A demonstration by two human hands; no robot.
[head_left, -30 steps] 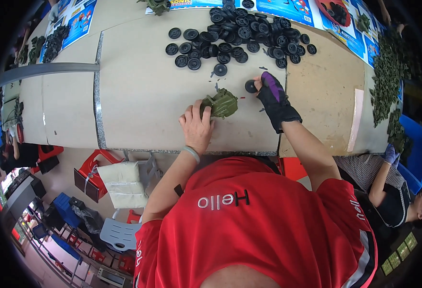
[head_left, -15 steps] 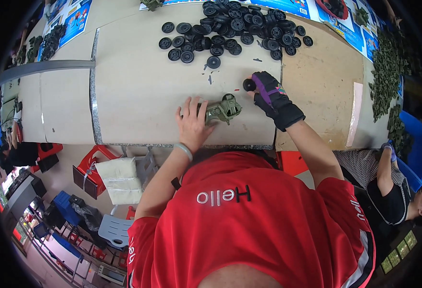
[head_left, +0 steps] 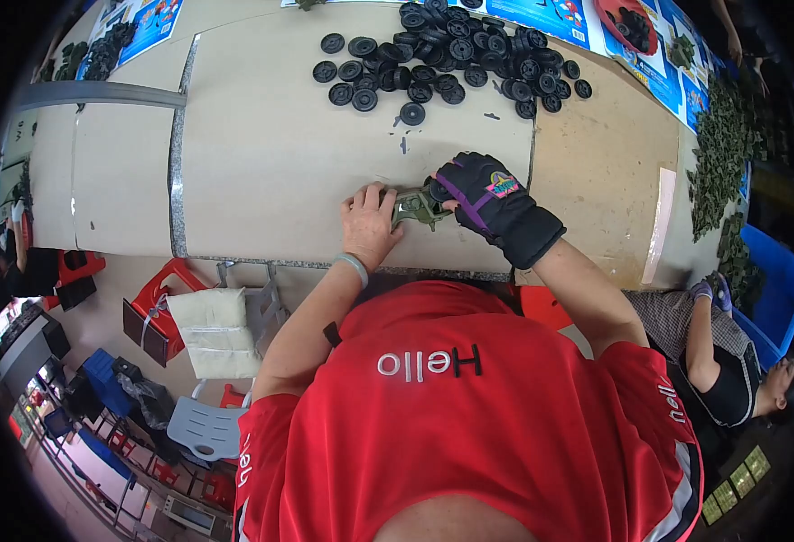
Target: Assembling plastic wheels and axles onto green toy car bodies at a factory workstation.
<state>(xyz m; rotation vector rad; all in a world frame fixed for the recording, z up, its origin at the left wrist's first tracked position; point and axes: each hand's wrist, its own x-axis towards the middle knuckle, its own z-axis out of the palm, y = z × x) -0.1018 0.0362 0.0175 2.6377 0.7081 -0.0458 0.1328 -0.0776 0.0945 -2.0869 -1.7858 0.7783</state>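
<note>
right grip (head_left: 487, 197) moved to one boxy olive vehicle (head_left: 420, 209), hold unclear; left grip (head_left: 370, 222) clasps left end; dozens wheels (head_left: 461, 50) beyond vehicle.

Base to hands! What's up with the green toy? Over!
Left hand grips green toy by its left end. Gloved right hand at its right end, fingertips partly hidden. Black wheels piled farther back, out of the way.

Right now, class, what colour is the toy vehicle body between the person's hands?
Olive green; the toy vehicle body shows best in the head view.
</note>
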